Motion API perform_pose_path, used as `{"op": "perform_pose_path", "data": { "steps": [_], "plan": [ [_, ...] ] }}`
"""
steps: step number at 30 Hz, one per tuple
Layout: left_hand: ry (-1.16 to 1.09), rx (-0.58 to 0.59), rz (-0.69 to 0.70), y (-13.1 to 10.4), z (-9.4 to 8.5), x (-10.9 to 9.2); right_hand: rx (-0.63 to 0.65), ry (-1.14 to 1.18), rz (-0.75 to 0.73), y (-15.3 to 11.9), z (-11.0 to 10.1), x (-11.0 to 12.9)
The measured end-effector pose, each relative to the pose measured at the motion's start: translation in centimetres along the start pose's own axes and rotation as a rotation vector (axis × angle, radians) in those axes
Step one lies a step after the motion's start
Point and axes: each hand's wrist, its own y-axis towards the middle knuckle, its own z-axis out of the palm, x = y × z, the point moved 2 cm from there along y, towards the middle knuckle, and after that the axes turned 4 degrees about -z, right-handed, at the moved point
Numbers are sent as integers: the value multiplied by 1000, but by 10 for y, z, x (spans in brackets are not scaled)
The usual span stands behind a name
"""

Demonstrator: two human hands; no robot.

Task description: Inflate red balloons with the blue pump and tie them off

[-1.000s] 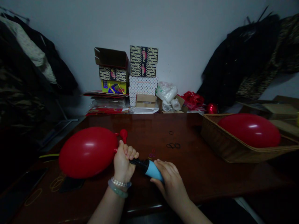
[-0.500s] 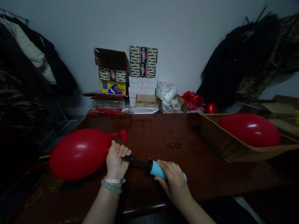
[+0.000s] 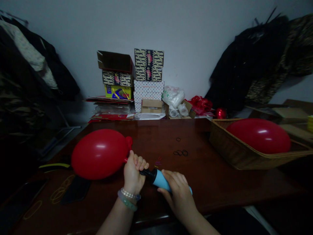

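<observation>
One blue-and-black pump, held above the table; its black end is gripped by the left hand, its blue barrel by the right hand. One inflated red balloon, neck seen against the left hand.

One left hand, one right hand. One blue-and-black pump. Two inflated red balloons. Two bracelets. One wicker basket. One yellow box. One shiny red ball. One lone black band; overlapping black bands, exact count unclear.
</observation>
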Motion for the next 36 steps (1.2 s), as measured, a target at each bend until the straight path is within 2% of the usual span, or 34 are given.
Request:
{"op": "perform_pose_path", "data": {
  "steps": [7, 14, 18, 23, 31, 36],
  "plan": [
    [-6, 33, 40, 8, 7, -20, -16, 27, -48, 7, -6, -12],
    [-37, 5, 94, 18, 0, -38, 22, 14, -55, -1, -12, -32],
    [-35, 12, 80, 17, -2, -34, 19, 2, -38, -3, -13, -30],
    [-26, 6, 29, 14, 1, -22, 23, 11, -1, 1, -9, -17],
    [-3, -25, -6, 0, 4, -2, 1, 30, 20, 3, 0, -1],
    [-9, -28, 19, 2, 8, -7, 12, 23, -15, 7, -6, -7]
  ]
}}
